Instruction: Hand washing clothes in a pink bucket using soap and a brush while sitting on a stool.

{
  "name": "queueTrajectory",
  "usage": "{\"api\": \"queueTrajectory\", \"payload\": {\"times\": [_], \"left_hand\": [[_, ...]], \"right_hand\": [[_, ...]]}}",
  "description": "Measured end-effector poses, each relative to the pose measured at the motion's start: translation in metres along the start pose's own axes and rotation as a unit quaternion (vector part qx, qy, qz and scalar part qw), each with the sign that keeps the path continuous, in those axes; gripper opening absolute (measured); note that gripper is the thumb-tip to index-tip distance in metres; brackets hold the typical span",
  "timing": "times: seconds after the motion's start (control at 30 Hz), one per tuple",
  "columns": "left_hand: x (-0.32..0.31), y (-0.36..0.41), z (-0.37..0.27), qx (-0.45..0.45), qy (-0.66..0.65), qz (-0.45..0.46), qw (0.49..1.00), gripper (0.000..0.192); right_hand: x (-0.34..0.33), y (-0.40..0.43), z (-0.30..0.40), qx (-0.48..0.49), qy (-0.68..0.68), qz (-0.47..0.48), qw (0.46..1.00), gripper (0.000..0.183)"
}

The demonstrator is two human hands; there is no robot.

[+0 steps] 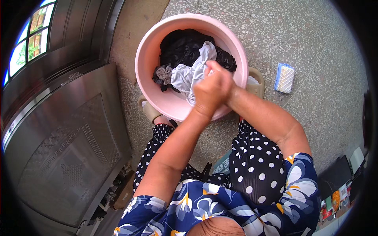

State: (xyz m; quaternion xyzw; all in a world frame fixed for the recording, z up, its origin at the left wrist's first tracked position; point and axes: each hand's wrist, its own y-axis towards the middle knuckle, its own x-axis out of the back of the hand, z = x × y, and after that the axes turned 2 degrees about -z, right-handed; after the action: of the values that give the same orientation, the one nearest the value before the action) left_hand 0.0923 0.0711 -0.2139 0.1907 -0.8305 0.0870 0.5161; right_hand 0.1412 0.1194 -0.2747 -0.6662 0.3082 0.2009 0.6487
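Observation:
A pink plastic tub (pixel 141 63) stands on the floor between my feet, with laundry inside. My left hand (pixel 210 93) and my right hand (pixel 226 78) are pressed together above its near right part, slightly blurred. Both are closed on a pale grey cloth (pixel 183 76), which hangs down between them into the tub. Where the hands overlap, some of the fingers are hidden. Under the pale cloth lies a dark, wet-looking black garment (pixel 186 44). A small bunched greyish-brown cloth (pixel 164 72) sits at the left of the pile.
A blue-and-white scrubbing brush (pixel 285 78) lies on the speckled terrazzo floor (pixel 310 118) to the right. A metal door (pixel 73 153) bounds the left side. Beige slippers (pixel 255 84) flank the tub. At lower right, a low surface holds assorted items (pixel 335 200).

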Motion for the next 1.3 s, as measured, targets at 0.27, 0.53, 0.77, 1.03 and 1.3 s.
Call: {"api": "queueTrajectory", "payload": {"times": [0.27,0.53,0.77,1.03,1.3], "left_hand": [[-0.021,0.006,-0.004,0.053,-0.087,-0.115,0.988,0.025],[-0.011,0.02,0.064,0.289,-0.161,-0.112,0.937,0.028],[0.0,-0.019,-0.006,-0.004,-0.079,-0.085,0.993,0.027],[-0.007,0.02,0.064,0.281,-0.092,-0.116,0.948,0.029],[-0.004,-0.023,-0.028,-0.145,-0.088,-0.026,0.985,0.024]], "right_hand": [[0.056,0.038,-0.003,0.273,-0.308,0.113,0.905,0.023],[-0.023,-0.004,-0.034,0.026,-0.057,-0.025,0.998,0.021],[-0.006,0.014,0.002,0.029,-0.152,-0.107,0.982,0.024],[-0.035,-0.014,-0.027,0.025,-0.105,-0.056,0.993,0.026],[0.011,0.025,0.005,0.017,-0.091,-0.029,0.995,0.028]]}}
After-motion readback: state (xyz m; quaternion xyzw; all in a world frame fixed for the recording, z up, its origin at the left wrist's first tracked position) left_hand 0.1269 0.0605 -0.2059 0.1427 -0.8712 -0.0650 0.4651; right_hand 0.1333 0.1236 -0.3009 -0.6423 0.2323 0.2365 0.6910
